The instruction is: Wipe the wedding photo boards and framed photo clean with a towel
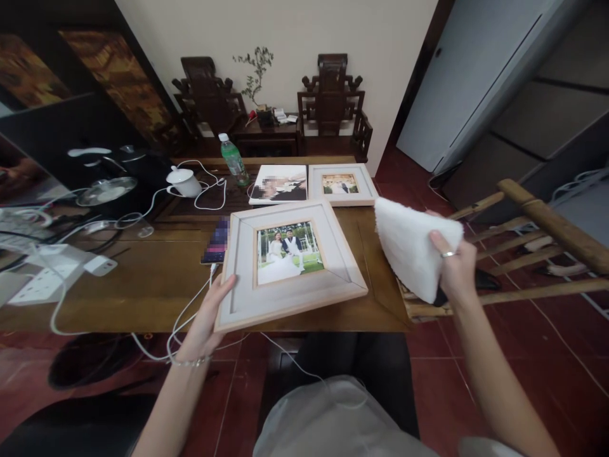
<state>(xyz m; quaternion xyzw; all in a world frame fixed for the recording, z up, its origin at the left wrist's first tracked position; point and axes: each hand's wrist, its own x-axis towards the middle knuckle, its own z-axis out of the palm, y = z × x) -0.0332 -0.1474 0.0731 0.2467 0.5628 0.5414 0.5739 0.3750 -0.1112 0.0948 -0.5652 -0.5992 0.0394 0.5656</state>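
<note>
Your left hand [202,324] gripped the big white picture frame [289,257] at its near-left corner, thumb on top. It tilted over the wooden table [143,285], the photo's top pointing away from you. Beside it, your right hand [454,266] pinched a folded white cloth [409,247].

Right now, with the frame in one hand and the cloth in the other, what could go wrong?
1. The left hand grips the frame by one corner only, at the table edge, while the right hand holds the cloth; the frame might slip and drop to the floor.
2. A white cable runs near that corner to the phone; moving the frame could snag it and drag the phone.
</note>
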